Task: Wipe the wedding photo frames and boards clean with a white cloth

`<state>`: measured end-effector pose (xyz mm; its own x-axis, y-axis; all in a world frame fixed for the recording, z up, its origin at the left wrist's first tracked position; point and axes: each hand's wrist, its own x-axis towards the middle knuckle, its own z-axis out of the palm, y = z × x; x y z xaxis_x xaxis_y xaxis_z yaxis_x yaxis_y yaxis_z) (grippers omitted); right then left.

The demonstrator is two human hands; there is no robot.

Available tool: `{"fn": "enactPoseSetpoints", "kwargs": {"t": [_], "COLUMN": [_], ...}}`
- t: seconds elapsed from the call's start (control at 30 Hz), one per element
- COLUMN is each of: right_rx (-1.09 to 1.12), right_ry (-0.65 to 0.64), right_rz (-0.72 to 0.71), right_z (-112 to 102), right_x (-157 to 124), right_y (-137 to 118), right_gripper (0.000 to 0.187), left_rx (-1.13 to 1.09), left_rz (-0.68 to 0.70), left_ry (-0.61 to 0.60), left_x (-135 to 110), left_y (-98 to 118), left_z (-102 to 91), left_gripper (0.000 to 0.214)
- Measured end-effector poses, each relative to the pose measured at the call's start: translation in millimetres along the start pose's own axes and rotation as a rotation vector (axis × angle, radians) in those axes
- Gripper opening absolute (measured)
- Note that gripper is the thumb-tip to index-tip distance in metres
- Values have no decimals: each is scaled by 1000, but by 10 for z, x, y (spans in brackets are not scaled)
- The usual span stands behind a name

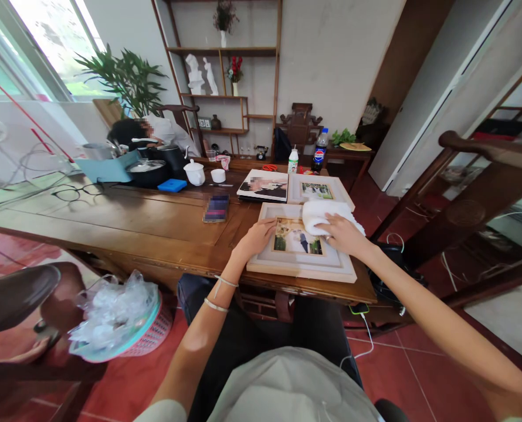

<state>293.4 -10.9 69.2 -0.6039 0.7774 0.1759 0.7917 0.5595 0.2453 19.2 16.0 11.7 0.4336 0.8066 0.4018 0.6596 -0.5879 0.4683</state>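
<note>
I see the right hand at work on a white cloth: the fingers are bent and closed over its near fold, and how firmly they squeeze I cannot tell. The cloth lies bunched on the far right part of a pale picture frame, just overlapping the photo inside. The left hand holds nothing that I can see; its fingers are stretched out and close together, laid flat on the frame's left side with the tips at the photo's far left corner.

The frame rests near the front right corner of the wooden table, and I see only a narrow strip of wood between it and the front edge. Behind it sits a second frame close to the right edge, with a black-and-white print just beside that one. From the near frame's left side, my widest room runs leftward along the front edge. A phone lies left of the print, and the eyeglasses rest much farther toward the left end. Past the right edge, a dark wooden chair stands close to the right forearm.
</note>
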Motion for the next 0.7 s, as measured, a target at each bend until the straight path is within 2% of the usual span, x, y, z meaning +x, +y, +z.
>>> {"fn": "enactPoseSetpoints", "kwargs": {"t": [0.2, 0.3, 0.4, 0.6, 0.7], "right_rx": [-6, 90, 162, 98, 68], "right_ry": [-123, -94, -39, 17, 45], "right_rz": [5, -31, -35, 18, 31], "right_z": [-473, -542, -390, 14, 69], "right_x": [-453, -564, -463, 113, 344], "right_y": [-859, -1104, -969, -176, 1], "right_gripper": [46, 51, 53, 45, 45], "left_rx": [-8, 10, 27, 22, 19], "left_rz": [10, 48, 77, 35, 17], "left_ry": [5, -8, -11, -21, -32], "left_x": [4, 9, 13, 3, 2], "left_y": [-20, -29, -22, 11, 17], "left_z": [12, 2, -10, -36, -39], "left_gripper": [38, 38, 39, 39, 39]}}
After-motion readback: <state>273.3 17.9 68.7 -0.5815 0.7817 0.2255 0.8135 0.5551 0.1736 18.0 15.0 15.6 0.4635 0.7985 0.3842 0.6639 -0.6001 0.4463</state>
